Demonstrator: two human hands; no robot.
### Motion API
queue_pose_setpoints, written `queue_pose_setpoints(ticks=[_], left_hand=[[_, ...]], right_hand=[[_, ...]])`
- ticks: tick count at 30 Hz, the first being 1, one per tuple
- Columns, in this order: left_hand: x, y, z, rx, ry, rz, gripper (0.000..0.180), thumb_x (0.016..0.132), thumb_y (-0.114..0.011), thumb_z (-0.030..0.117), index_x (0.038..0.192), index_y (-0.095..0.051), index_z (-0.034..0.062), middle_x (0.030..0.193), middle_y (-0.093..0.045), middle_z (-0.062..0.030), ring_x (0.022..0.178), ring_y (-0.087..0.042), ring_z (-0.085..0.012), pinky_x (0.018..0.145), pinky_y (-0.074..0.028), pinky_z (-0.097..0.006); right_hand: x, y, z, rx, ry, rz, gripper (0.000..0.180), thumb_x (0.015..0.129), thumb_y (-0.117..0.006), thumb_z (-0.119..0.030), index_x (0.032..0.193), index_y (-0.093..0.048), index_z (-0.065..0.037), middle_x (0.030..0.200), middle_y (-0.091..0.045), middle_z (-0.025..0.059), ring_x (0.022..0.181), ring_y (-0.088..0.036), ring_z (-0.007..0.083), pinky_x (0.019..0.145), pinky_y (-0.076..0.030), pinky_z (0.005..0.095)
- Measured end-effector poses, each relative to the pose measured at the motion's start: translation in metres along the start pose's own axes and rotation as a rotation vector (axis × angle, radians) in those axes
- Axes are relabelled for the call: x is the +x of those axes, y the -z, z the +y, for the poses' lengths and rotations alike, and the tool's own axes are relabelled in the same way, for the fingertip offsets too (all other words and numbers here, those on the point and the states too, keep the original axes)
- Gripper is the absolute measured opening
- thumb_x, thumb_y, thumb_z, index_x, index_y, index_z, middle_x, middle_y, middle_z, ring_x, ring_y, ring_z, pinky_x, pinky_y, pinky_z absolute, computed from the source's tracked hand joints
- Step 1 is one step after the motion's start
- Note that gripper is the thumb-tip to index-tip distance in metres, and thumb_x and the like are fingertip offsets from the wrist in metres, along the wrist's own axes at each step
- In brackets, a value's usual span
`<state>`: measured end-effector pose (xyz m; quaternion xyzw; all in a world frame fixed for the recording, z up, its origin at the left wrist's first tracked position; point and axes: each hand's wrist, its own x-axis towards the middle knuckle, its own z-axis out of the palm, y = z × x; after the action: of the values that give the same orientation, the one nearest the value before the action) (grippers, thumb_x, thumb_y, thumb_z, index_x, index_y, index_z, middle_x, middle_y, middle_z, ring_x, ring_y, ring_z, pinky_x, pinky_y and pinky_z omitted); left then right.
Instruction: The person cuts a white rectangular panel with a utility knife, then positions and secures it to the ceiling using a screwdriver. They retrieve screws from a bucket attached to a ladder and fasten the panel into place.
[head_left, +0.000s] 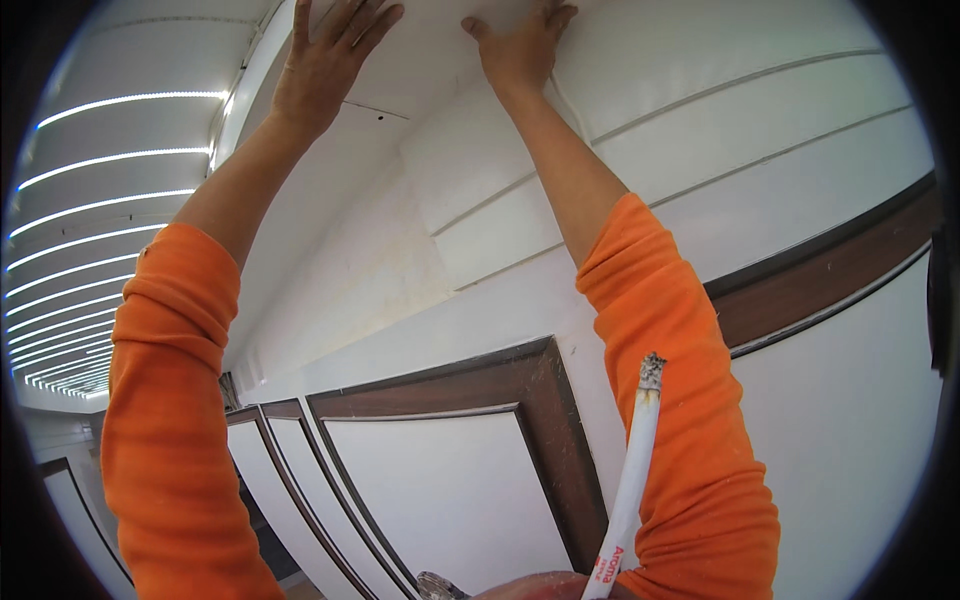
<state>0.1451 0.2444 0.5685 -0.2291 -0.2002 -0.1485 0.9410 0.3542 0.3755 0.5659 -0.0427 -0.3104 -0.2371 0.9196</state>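
Both my arms, in orange sleeves, reach up to a white panel [430, 50] at the top of the picture. My left hand [325, 75] lies against it, fingers spread; some fingertips are cut off by the upper edge. My right hand [520, 50] presses on the same white surface further right. Its thumb stands apart, and its other fingers partly run out of the picture. I see nothing held in either hand. A thin pale strip or cord [568, 100] runs down beside my right wrist.
Glowing light strips [110, 155] line the ceiling at left. The white wall [490, 215] has grooved lines. Below are panels with dark brown frames [560, 420], and a brown band [830, 265] crosses at right. A burning cigarette [632, 470] juts up from the lower edge.
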Motion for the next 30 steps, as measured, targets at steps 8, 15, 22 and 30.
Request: queue_pose_setpoints(ticks=[8, 15, 22, 30], left_hand=[[-0.005, -0.004, -0.003, 0.134, 0.053, -0.120, 0.111, 0.082, -0.073, 0.006, 0.166, -0.006, 0.0343, 0.174, -0.006, 0.0093, 0.159, -0.010, -0.0133, 0.131, 0.003, -0.057], [-0.006, -0.001, -0.011, 0.127, 0.011, -0.130, 0.099, 0.091, -0.063, 0.001, 0.166, -0.006, 0.0328, 0.173, -0.009, 0.0126, 0.160, -0.006, -0.0110, 0.131, 0.007, -0.054], [-0.004, 0.007, -0.009, -0.345, 0.051, 0.045, 0.089, 0.090, -0.068, 0.004, 0.164, -0.025, 0.0260, 0.171, -0.024, 0.0056, 0.159, -0.014, -0.0161, 0.133, -0.007, -0.051], [0.094, 0.052, -0.004, -0.548, 0.149, 0.222, 0.084, 0.084, -0.074, 0.015, 0.160, -0.037, 0.0149, 0.170, -0.027, -0.0065, 0.161, -0.008, -0.0307, 0.124, -0.003, -0.071]], right_hand=[[0.003, 0.034, -0.005, -0.083, 0.013, 0.028, 0.093, 0.086, -0.083, -0.025, 0.156, -0.029, 0.004, 0.153, -0.032, 0.0244, 0.137, -0.045, 0.0343, 0.111, -0.046, 0.0421], [0.014, 0.041, 0.003, -0.049, 0.045, -0.026, 0.095, 0.087, -0.082, -0.028, 0.159, -0.028, 0.003, 0.154, -0.031, 0.0219, 0.141, -0.040, 0.0364, 0.113, -0.044, 0.0420], [0.019, 0.047, 0.006, -0.095, 0.098, -0.044, 0.087, 0.088, -0.081, -0.027, 0.156, -0.035, 0.003, 0.149, -0.036, 0.0178, 0.138, -0.043, 0.0357, 0.106, -0.050, 0.0437], [0.015, 0.050, 0.007, -0.104, 0.064, -0.023, 0.080, 0.090, -0.079, -0.022, 0.155, -0.039, 0.000, 0.145, -0.040, 0.0166, 0.133, -0.050, 0.0343, 0.105, -0.052, 0.0421]])
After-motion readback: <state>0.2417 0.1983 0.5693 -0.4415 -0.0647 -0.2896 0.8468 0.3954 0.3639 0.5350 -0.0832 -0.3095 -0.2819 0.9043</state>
